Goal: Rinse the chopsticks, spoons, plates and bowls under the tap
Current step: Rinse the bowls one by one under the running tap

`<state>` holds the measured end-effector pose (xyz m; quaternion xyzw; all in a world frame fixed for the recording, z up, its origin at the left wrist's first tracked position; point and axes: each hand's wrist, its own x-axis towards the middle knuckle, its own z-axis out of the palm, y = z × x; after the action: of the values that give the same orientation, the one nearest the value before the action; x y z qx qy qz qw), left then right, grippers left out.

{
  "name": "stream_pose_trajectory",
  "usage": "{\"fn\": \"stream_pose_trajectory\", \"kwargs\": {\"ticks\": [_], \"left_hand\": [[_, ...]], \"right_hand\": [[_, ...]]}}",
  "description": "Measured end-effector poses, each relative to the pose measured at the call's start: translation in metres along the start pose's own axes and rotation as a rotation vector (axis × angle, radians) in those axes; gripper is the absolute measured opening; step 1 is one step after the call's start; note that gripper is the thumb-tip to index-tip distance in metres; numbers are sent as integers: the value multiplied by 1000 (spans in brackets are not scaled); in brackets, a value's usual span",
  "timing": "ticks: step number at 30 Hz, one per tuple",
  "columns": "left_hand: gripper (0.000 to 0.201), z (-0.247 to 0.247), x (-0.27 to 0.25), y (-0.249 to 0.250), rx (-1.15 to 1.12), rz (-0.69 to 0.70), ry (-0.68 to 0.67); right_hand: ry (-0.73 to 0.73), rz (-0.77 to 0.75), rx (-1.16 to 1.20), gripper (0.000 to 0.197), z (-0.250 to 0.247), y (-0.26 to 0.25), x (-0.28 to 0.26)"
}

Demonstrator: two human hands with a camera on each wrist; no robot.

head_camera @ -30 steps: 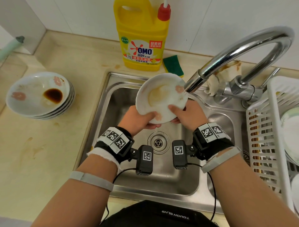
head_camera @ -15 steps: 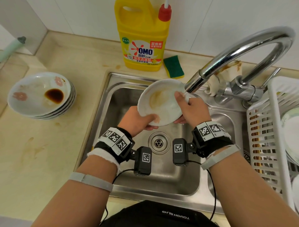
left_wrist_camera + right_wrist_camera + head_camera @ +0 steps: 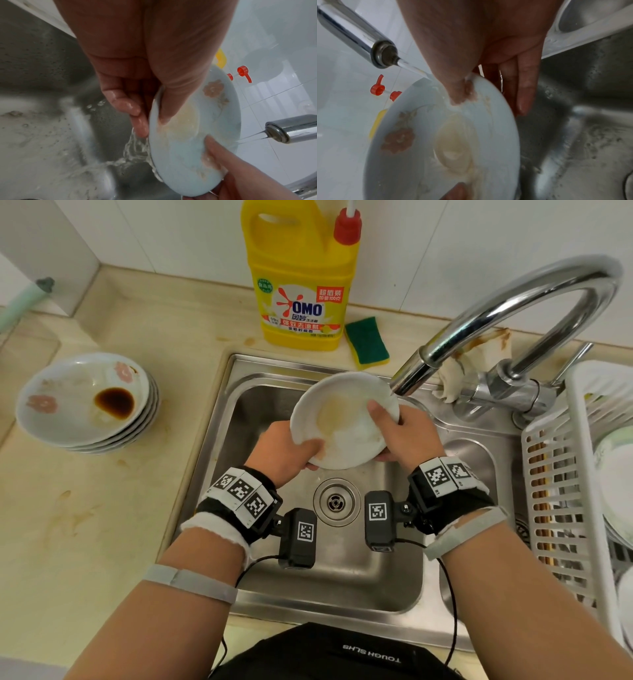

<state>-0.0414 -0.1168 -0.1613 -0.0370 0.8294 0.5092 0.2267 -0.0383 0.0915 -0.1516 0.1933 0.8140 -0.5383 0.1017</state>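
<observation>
I hold the plate [image 3: 342, 422] tilted over the sink [image 3: 239, 392], left hand [image 3: 281, 450] gripping its near rim, right hand [image 3: 404, 436] pinching the far rim, thumb inside. I should rub the yellowish film while turning it under the tap [image 3: 411, 374] stream.

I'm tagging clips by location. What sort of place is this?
Likely a home kitchen: a stainless steel sink with a chrome tap, a yellow dish-soap jug, and a white plastic drying rack.
</observation>
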Motion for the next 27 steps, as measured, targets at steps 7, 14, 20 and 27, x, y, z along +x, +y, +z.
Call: {"fn": "stream_pose_trajectory", "kwargs": {"ticks": [7,14,20,27], "left_hand": [[14,1,1,-4,-29,55,124],[36,22,-5,-3,-561,-165,22],[36,25,-10,-1,-682,-163,-85],[30,17,-6,4,-536,-154,-85]], "right_hand": [[-17,-17,51,21,2,4,-1],[-78,109,373,21,21,20,-4],[-204,266,673,32,31,26,-16],[-70,247,280,15,18,27,-8]]}}
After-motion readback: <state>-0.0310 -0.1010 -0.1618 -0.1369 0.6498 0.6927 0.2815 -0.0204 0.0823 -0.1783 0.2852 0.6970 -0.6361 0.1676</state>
